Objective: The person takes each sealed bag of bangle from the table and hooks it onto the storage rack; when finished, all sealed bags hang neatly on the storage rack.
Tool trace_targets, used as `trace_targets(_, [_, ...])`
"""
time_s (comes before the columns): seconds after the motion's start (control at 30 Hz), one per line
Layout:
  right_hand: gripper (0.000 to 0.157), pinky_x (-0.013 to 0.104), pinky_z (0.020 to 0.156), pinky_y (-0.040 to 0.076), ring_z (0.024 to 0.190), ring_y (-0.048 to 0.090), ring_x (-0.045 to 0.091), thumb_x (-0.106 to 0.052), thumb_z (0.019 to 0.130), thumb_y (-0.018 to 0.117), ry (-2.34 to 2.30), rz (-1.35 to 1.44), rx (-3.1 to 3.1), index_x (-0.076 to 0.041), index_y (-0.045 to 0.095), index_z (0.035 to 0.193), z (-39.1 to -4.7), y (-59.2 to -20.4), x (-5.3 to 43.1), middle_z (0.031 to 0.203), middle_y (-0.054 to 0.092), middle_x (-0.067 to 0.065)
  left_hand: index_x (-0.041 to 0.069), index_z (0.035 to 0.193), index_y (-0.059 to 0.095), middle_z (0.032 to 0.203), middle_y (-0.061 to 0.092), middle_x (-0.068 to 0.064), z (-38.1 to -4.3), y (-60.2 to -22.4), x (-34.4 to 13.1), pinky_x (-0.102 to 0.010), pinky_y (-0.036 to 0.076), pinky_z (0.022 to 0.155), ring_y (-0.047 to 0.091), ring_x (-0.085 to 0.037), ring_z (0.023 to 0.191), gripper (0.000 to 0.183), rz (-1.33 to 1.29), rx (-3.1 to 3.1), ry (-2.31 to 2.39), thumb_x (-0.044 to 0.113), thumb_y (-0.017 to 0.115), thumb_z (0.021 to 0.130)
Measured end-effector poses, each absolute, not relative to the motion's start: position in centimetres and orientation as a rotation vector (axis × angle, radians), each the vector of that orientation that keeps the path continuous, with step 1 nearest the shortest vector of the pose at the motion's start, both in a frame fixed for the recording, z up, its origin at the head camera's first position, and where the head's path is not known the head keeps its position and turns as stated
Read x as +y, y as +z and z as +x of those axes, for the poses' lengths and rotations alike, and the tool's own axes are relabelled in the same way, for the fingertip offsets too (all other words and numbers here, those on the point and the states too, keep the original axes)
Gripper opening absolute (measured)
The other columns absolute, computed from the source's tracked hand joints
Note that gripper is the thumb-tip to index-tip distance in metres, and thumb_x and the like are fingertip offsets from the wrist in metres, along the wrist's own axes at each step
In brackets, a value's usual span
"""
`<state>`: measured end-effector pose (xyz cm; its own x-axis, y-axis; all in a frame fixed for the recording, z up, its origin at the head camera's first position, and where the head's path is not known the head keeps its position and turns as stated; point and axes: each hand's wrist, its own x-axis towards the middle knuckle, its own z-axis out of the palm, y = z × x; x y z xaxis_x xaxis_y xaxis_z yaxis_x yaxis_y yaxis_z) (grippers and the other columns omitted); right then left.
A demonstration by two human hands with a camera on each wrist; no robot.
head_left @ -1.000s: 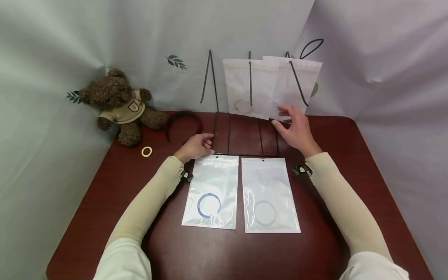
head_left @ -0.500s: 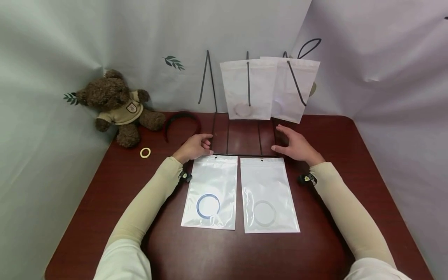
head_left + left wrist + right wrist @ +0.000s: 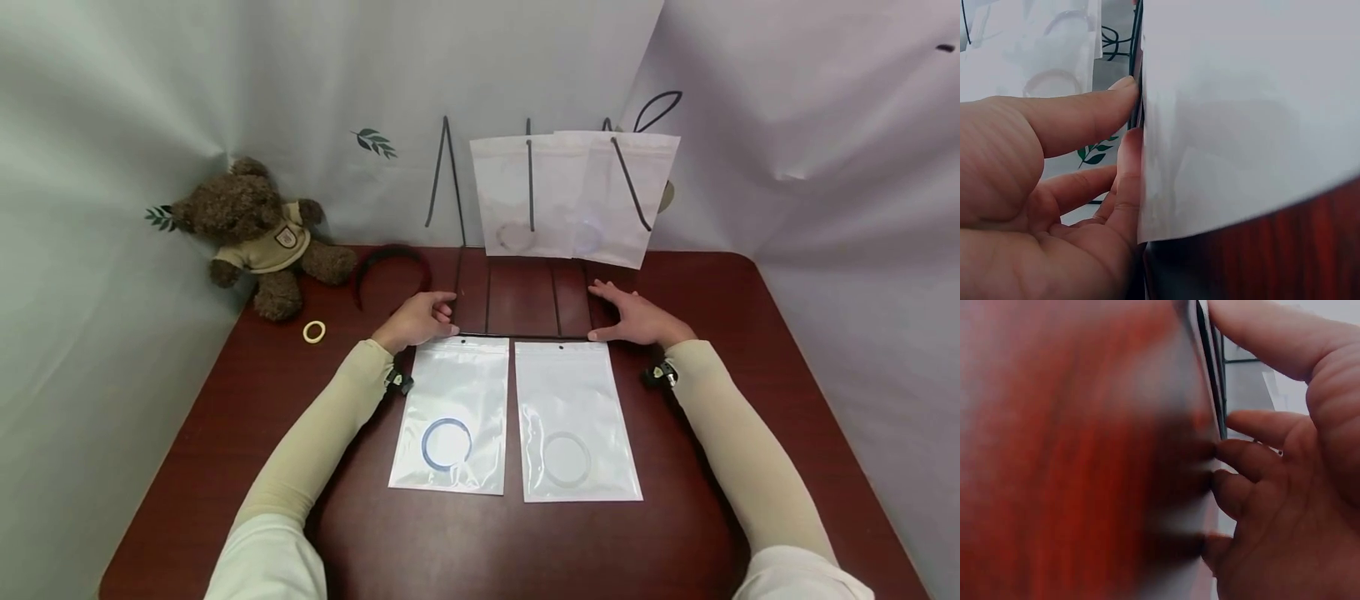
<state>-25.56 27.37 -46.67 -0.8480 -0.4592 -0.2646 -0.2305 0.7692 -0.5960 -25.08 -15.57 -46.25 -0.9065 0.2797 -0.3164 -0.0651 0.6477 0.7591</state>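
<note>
A black wire display rack (image 3: pixel 525 336) stands on the table, with hooks rising at its back. My left hand (image 3: pixel 415 319) rests at the rack's left front corner, its fingers loosely bent and thumb tip beside the dark wire in the left wrist view. At the right front corner rests my right hand (image 3: pixel 637 318), thumb and fingers spread apart. Two white zip bags hang from hooks, a left bag (image 3: pixel 498 187) and a right bag (image 3: pixel 633 187), each with a ring-shaped outline. Two more lie flat before the rack: one bag (image 3: pixel 468 383) shows a blue bangle (image 3: pixel 425 446), the other bag (image 3: pixel 570 387) a pale bangle (image 3: pixel 547 461).
A brown teddy bear (image 3: pixel 232 200) in a yellow shirt sits at the back left against the curtain (image 3: pixel 337 67). Near it lie a dark headband (image 3: pixel 393 249) and a cream ring (image 3: pixel 307 335). The left hook (image 3: pixel 433 192) of the rack carries no bag.
My right hand has come down from the right hanging bag to the rack's right front corner. That bag has swung slightly and settled. My left hand stays in place.
</note>
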Motion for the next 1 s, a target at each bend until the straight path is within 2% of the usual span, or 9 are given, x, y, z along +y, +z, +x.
trace_targets(0.27, [0.099,0.069,0.126,-0.01,0.165,-0.003,0.039,-0.041,0.094,0.081,-0.781,-0.55,2.535,-0.008,0.025,0.168,-26.0,-47.0,27.9,0.178,0.007,0.016,0.011,0.155,0.053,0.132,0.062,-0.012,-24.0,-46.1,-15.0,-0.043,0.053,0.099,0.062,-0.026,0.116,0.068,0.203,2.563,1.126,0.023,0.082,0.095])
trace_targets(0.4, [0.1,0.069,0.126,-0.01,0.165,-0.004,0.04,-0.041,0.094,0.081,-0.784,-0.558,2.526,-0.008,0.024,0.169,-26.1,-47.1,28.0,0.178,0.007,0.016,0.007,0.147,0.061,0.127,0.065,-0.015,-22.8,-45.7,-13.9,-0.046,0.054,0.097,0.063,-0.029,0.112,0.058,0.346,2.691,1.126,0.025,0.081,0.095])
trace_targets(0.6, [0.1,0.069,0.126,-0.009,0.165,-0.004,0.039,-0.041,0.094,0.081,-0.79,-0.562,2.524,-0.01,0.024,0.169,-26.3,-47.2,28.2,0.179,0.006,0.015,0.007,0.137,0.067,0.114,0.067,-0.009,-21.1,-45.9,-11.4,-0.037,0.054,0.088,0.065,-0.02,0.097,0.05,0.526,2.678,1.17,0.027,0.082,0.094])
trace_targets(0.8, [0.099,0.069,0.126,-0.009,0.165,-0.004,0.039,-0.041,0.094,0.081,-0.812,-0.57,2.511,-0.01,0.024,0.169,-26.3,-47.3,28.4,0.179,0.006,0.014,0.009,0.133,0.068,0.113,0.07,-0.006,-19.7,-45.8,-9.3,-0.032,0.054,0.089,0.067,-0.013,0.094,0.05,0.525,2.56,1.136,0.027,0.086,0.09])
trace_targets(1.0, [0.099,0.067,0.127,-0.011,0.165,-0.006,0.037,-0.04,0.093,0.082,-0.835,-0.55,2.503,-0.011,0.025,0.169,-26.4,-47.4,28.7,0.179,0.005,0.012,0.011,0.13,0.068,0.114,0.07,-0.004,-19.4,-46.3,-7.3,-0.026,0.052,0.082,0.067,-0.008,0.09,0.052,0.596,2.521,1.082,0.024,0.09,0.085])
